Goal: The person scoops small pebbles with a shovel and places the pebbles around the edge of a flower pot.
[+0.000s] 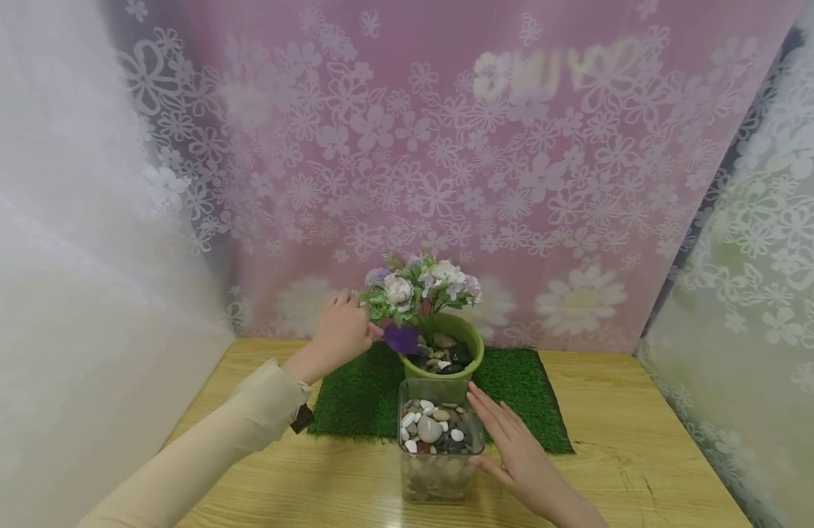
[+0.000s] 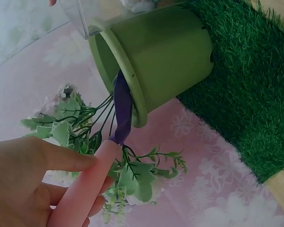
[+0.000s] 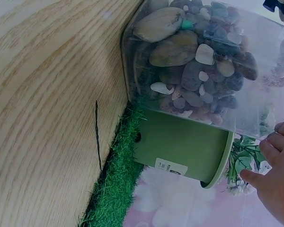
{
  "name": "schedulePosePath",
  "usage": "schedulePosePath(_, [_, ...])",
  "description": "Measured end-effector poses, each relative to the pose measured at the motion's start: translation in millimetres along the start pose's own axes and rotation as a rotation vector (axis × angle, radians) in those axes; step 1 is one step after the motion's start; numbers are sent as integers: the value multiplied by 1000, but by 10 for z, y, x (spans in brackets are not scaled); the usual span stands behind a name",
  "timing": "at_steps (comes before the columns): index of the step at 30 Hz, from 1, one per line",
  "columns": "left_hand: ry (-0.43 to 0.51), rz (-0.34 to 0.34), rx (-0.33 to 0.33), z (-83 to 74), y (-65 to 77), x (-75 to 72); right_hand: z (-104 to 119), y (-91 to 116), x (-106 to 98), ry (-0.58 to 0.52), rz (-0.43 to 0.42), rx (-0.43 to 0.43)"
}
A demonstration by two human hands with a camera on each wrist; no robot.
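Observation:
My left hand (image 1: 344,326) grips the pink handle (image 2: 83,189) of a small trowel with a purple blade (image 1: 402,339). The blade dips over the left rim of a green flower pot (image 1: 474,345), as the left wrist view also shows. Inside the pot lie stones (image 1: 444,359) around the stems of white and purple artificial flowers (image 1: 423,282). Before the pot stands a clear plastic box (image 1: 440,469) part filled with mixed pebbles (image 1: 430,429). My right hand (image 1: 512,444) rests its fingers, fairly straight, along the box's right rim.
The pot stands on a green artificial grass mat (image 1: 526,403) laid on a wooden table (image 1: 618,455). A pink flowered curtain (image 1: 446,147) hangs behind, with pale sheeting (image 1: 83,257) on the left and patterned sheeting (image 1: 763,308) on the right.

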State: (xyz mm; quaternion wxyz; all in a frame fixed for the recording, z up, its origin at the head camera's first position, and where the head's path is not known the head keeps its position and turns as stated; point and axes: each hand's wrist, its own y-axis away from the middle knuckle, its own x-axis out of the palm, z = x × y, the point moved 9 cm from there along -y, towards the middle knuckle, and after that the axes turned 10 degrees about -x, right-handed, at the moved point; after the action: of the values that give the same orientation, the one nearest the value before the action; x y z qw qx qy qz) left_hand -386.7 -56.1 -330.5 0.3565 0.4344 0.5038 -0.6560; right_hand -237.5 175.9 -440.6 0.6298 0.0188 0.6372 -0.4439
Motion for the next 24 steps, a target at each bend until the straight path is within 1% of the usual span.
schedulePosePath(3, [-34,-23,-4,-20,-18,-41,12,-11,3,13,1,-13])
schedulePosePath(6, [-69,-85,-7,-25,-19,-119,25,-22,-14,17,-16,-24])
schedulePosePath(9, [-102,-163,-4,-24,-1,-208,29,-27,-30,11,-29,-22])
schedulePosePath(10, [-109,-178,-5,-21,5,-231,29,-28,-34,10,-31,-21])
schedulePosePath(12, [-128,-188,-3,-18,14,-262,28,-28,-39,8,-33,-20])
schedulePosePath(13, [-139,-184,-3,-17,18,-273,28,-29,-42,8,-35,-20])
schedulePosePath(16, [-159,-131,-11,-6,22,-292,16,-23,-30,8,-23,-17])
schedulePosePath(18, [-156,-100,-17,17,26,-288,6,-17,-14,7,-10,-12])
schedulePosePath(21, [-101,-55,-37,86,35,-262,-9,-7,4,-4,4,-3])
schedulePosePath(24, [-21,-32,-54,163,70,-255,-9,-1,1,-4,-1,-6])
